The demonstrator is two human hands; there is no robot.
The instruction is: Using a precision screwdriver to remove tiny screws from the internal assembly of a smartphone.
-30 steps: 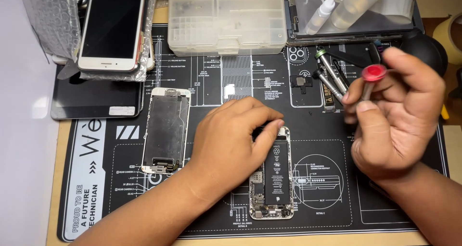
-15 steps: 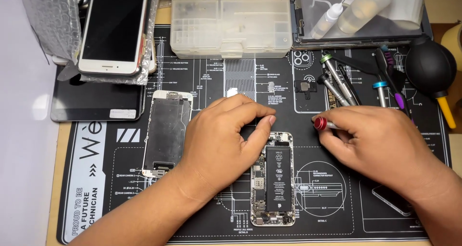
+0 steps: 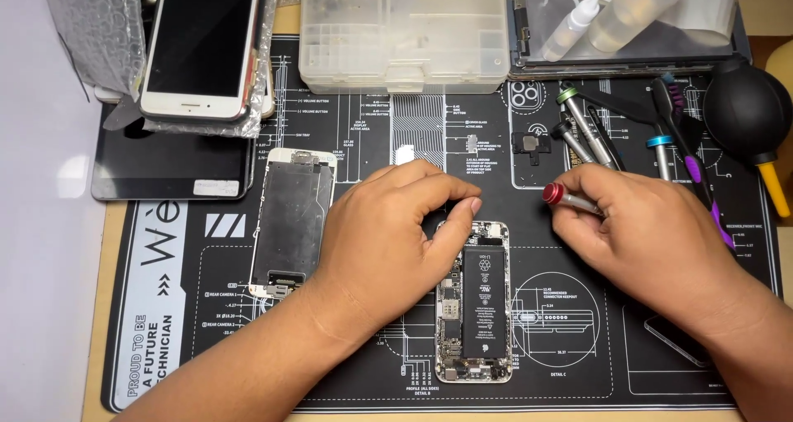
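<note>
Opened phone (image 3: 475,302), flat, circuitry bare, under left hand's (image 3: 388,240) curled fingers; right hand (image 3: 652,240) grips red-capped metal screwdriver (image 3: 566,199).

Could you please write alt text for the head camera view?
The left hand steadies an opened phone on a black repair mat, while the right hand holds a red-capped screwdriver. A detached screen lies left.

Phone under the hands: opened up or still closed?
Opened: the phone lies screenless, battery and boards exposed; detached display panel beside it.
</note>
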